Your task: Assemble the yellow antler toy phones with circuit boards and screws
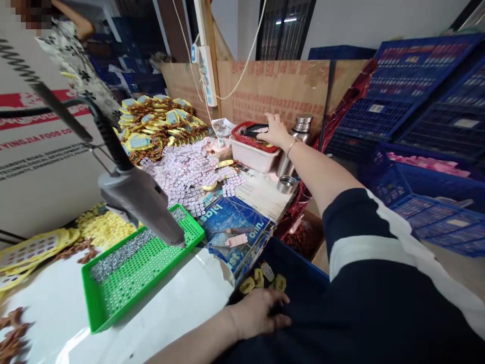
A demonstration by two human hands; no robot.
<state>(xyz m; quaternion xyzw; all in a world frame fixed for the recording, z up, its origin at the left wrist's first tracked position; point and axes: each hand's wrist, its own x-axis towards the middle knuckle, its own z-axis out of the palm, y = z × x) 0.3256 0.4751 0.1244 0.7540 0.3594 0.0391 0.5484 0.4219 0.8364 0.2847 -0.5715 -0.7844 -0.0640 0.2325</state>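
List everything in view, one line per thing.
Green perforated plastic tray: one, green, near left, part-filled with small silver metal pieces.
Grey tool on black coiled cable: one, grey, above tray.
Small white-pink tags: many, table centre.
Yellow-carded packs: heap, far left.
Red plastic basket: one, atop white plastic tub, far centre.
Steel flask: one, silver, beside tub.
Blue plastic crates: several, right.
Right hand: on red basket.
Left hand: on dark cloth, bottom.

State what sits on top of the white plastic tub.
A red tray sits on the white tub, with a dark flat item inside it. The right hand covers the tray's right end, and the tray hides the tub's inside.
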